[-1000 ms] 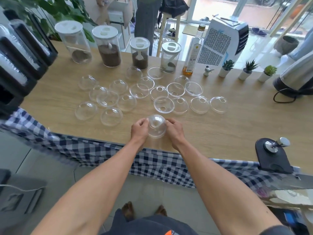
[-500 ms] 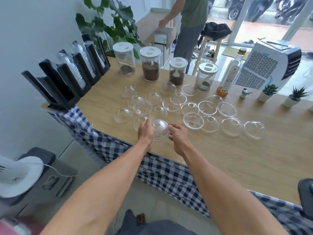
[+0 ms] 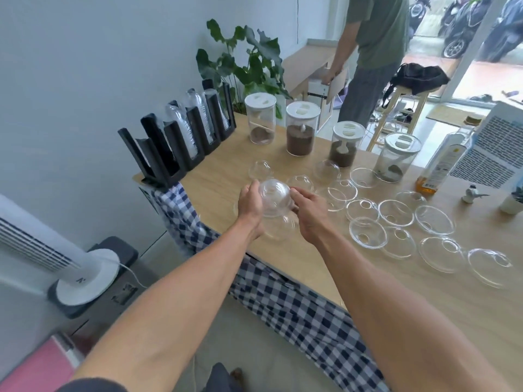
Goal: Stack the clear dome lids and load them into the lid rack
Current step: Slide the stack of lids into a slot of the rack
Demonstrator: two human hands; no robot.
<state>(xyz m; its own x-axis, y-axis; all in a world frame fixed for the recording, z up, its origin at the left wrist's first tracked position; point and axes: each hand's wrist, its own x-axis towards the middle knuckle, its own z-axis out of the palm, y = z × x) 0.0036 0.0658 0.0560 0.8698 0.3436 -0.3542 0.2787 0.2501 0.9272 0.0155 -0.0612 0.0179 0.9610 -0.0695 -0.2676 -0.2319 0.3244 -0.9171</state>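
Both hands hold a clear dome lid point(image 3: 274, 197), raised a little above the wooden table point(image 3: 382, 278). My left hand point(image 3: 250, 203) grips its left side and my right hand point(image 3: 308, 212) touches its right side. Another clear lid point(image 3: 278, 229) lies on the table just below it. Several more clear dome lids point(image 3: 396, 222) lie spread over the table to the right, some dome up, some rim up. The black lid rack point(image 3: 181, 142) stands at the table's far left end, with stacks of clear lids in some slots.
Several jars with white lids point(image 3: 301, 131) stand along the back of the table, then an amber bottle point(image 3: 441, 162) and a white cooler point(image 3: 492, 148). A person point(image 3: 370, 52) stands behind the table. A white tower fan point(image 3: 56, 256) is on the floor at left.
My view has swung left toward the rack. Both hands have carried the lid up and left, from the table's near edge to above another lid.
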